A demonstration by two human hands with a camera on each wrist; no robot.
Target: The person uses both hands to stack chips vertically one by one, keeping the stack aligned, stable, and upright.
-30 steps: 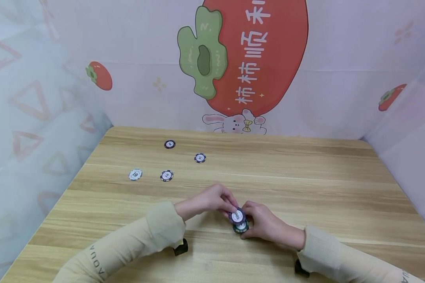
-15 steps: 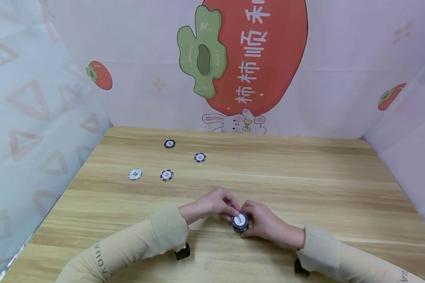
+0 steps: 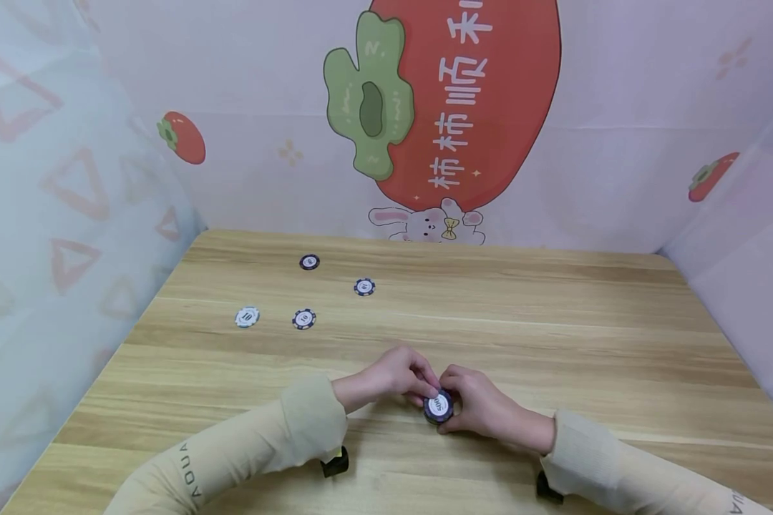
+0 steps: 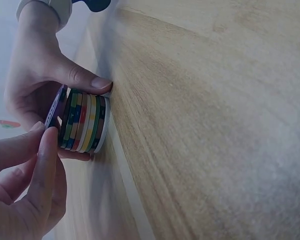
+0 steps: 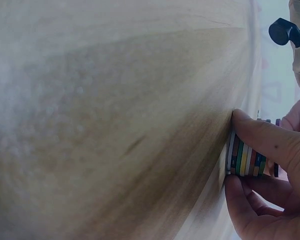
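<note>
A stack of poker chips [image 4: 85, 122] in several colours stands on the wooden table, with a white chip at its bottom. My right hand [image 3: 483, 406] grips the stack from the side, thumb and fingers around its lower chips. My left hand [image 3: 396, 375] pinches a purple poker chip [image 3: 438, 406] marked 500 by its edge. In the left wrist view that chip is tilted, close over the top of the stack, with a gap on one side. From the head view it covers most of the stack.
Loose chips lie flat at the table's back left: a white chip [image 3: 248, 317], a dark blue chip [image 3: 304, 319], another blue chip [image 3: 364, 287] and a black chip [image 3: 309, 262]. A printed cloth wall [image 3: 264, 179] rises behind the table [image 3: 554, 322].
My left hand has moved slightly right and toward me, bringing the purple chip from partly beside the stack to over its top. The right hand has stayed in place around the stack.
</note>
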